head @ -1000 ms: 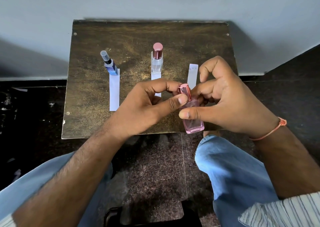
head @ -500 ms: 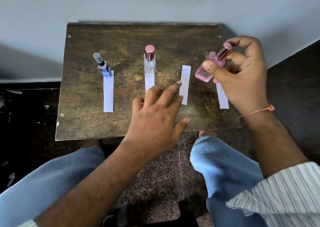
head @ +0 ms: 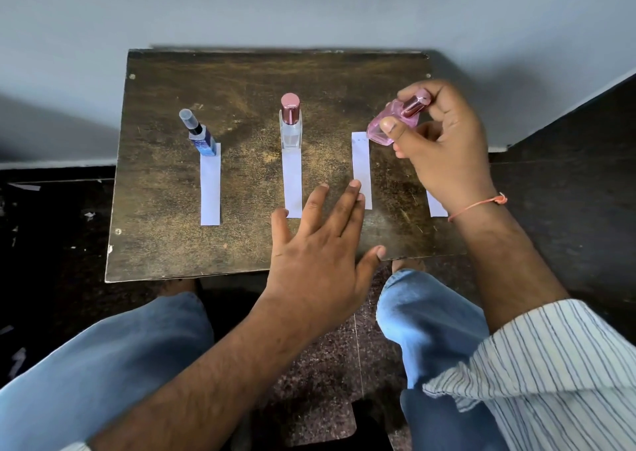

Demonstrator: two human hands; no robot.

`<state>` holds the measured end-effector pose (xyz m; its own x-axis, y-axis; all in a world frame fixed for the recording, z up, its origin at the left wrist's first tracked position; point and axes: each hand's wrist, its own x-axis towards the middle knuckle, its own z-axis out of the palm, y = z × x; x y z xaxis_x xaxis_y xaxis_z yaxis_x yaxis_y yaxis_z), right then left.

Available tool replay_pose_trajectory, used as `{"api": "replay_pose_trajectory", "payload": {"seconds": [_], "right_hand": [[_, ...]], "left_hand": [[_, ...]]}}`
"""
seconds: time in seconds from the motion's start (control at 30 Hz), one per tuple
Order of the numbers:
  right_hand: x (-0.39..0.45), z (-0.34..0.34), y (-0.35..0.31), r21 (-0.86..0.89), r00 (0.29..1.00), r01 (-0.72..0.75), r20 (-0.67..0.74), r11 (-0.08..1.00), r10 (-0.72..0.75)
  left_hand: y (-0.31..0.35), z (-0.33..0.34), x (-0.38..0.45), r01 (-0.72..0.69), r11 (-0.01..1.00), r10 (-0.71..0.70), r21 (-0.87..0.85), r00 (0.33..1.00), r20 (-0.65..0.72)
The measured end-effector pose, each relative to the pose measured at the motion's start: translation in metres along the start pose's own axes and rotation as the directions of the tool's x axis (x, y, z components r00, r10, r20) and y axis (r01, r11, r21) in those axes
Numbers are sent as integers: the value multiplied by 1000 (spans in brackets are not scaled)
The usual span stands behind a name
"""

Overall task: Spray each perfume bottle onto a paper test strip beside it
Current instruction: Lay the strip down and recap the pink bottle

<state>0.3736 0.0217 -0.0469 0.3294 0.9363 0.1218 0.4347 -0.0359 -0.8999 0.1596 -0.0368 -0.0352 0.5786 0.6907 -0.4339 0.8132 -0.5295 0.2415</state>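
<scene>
1. Your right hand (head: pixel 444 147) grips the pink perfume bottle (head: pixel 390 125) tilted over the far right of the wooden table (head: pixel 241 78), thumb on the glass body, fingers curled round the rose-metallic cap (head: pixel 416 103). Your left hand (head: pixel 316 247) lies relaxed with straight fingers spread, holding nothing, its fingertips near the lower ends of two paper test strips.
2. Glass like this looks smooth and likely slippery, rigid and breakable; judge it light but dense for its size. Hold the flat sides of the body, not the cap, which may pull off.
3. The third strip (head: pixel 361 168) lies just left of the bottle; a fourth strip (head: pixel 436 208) shows partly under your right wrist. Paper this thin will shift easily, so pin it down when spraying.
4. A clear bottle (head: pixel 291 130) and a blue bottle (head: pixel 203 139) stand upright at the heads of their own strips (head: pixel 292 182) (head: pixel 210 189).
</scene>
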Motion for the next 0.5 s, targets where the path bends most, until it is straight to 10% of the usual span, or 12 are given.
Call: {"api": "replay_pose_trajectory", "payload": {"seconds": [0.5], "right_hand": [[9,10,-9,-142,988,65,148,988,-44]], "left_hand": [[4,4,-2,-8,999,7,-46,999,-39]]}}
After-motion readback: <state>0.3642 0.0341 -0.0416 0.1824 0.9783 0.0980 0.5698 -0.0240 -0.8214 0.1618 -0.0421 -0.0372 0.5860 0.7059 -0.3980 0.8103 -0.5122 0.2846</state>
